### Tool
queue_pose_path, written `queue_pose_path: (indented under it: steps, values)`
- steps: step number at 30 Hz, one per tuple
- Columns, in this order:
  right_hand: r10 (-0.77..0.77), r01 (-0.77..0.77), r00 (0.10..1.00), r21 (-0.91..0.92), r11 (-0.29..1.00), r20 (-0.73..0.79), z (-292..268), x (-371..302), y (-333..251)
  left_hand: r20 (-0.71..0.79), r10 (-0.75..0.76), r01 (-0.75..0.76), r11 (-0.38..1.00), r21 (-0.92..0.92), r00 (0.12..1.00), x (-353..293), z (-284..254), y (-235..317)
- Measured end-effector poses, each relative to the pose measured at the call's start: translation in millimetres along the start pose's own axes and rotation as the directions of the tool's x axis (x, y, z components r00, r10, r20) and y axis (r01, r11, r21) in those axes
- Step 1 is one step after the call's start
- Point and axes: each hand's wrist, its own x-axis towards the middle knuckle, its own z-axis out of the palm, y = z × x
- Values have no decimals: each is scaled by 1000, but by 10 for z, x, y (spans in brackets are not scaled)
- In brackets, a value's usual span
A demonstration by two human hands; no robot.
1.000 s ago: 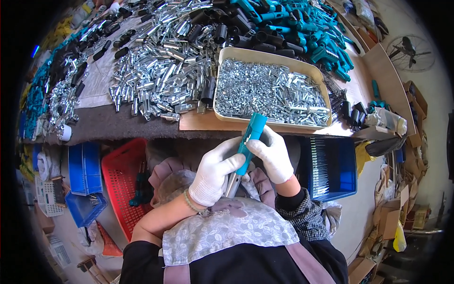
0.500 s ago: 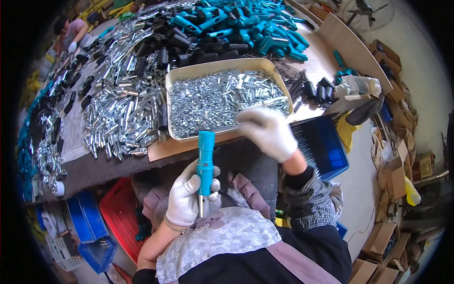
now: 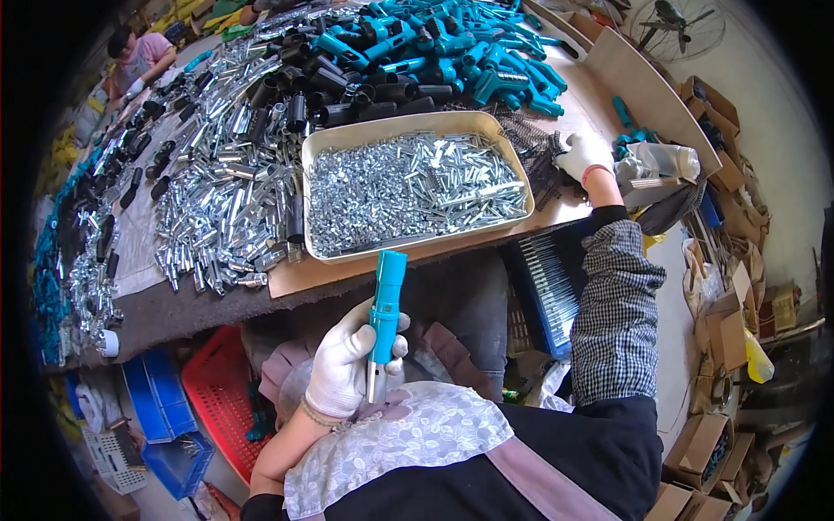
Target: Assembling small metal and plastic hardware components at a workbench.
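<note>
My left hand [image 3: 340, 369], in a white glove, is closed around a teal plastic tool housing [image 3: 387, 300] over my lap. The housing stands nearly upright, tilted a little to the right, and a short metal tube [image 3: 375, 380] sticks out of its lower end. My right hand [image 3: 584, 158], also gloved, is stretched out to the table right of the tray. Its fingers are bent at the edge of a heap of dark coil springs [image 3: 543, 178]; what is between them is hidden. A cream tray [image 3: 417, 247] of small metal pins and fittings lies in front of me.
Metal sleeves [image 3: 230, 187] are heaped left of the tray. Black cylinders [image 3: 380, 110] and teal housings [image 3: 434, 48] pile up behind it. A blue bin [image 3: 552, 295] stands below the table edge, a red basket [image 3: 221, 395] at lower left. Another person [image 3: 143, 61] sits at far left.
My right hand has moved from over the tray's front right corner out to the springs at the right. The left hand keeps the teal housing, which now leans slightly more to the right.
</note>
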Motion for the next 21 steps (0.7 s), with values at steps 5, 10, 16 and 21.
queue_pose_path:
  steps: [5, 10, 16, 21]
  values:
    - [122, 155, 876, 511, 845, -467, -209, -428, -100, -28, 2, 0, 997, 77, 1000, -11, -3, 46]
    - [-17, 526, 825, 757, 387, -564, -212, -1180, -715, -59, -7, 20, 975, 221, 998, 19, 50, 76]
    - [-359, 94, 925, 990, -100, -124, -141, -1905, -1333, -67, 39, -14, 941, 339, 997, -5, 97, 121]
    - [-419, -109, 902, 883, -457, -105, -102, -2013, -1602, -104, 98, -50, 920, 388, 990, -119, 112, 203]
